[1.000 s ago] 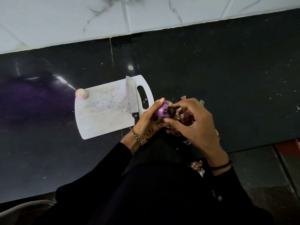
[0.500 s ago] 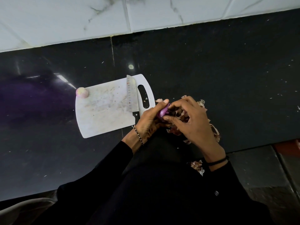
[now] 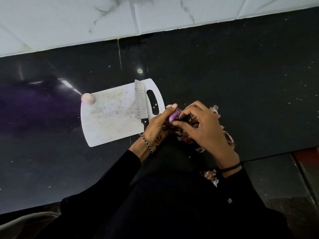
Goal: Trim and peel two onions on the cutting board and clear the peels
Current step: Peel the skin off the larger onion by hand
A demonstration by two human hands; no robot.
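left hand [image 3: 156,129] and right hand [image 3: 206,130] pinched a purple onion [image 3: 173,116] in curled fingers beside the cutting board [image 3: 107,125] holding a knife [image 3: 139,100] and peeled onion [image 3: 87,98]; peels [image 3: 229,138] littered the counter [image 3: 241,80].

Pale peeled onion [image 3: 87,98] sits on the cutting board [image 3: 110,121] edge; purple onion [image 3: 173,116] held beside scattered peels [image 3: 214,109].

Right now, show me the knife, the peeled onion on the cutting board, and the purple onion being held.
knife [image 3: 139,100], head view, middle of the blade.
peeled onion [image 3: 87,98], head view, its pale rounded top.
purple onion [image 3: 173,116], head view, its exposed purple side.
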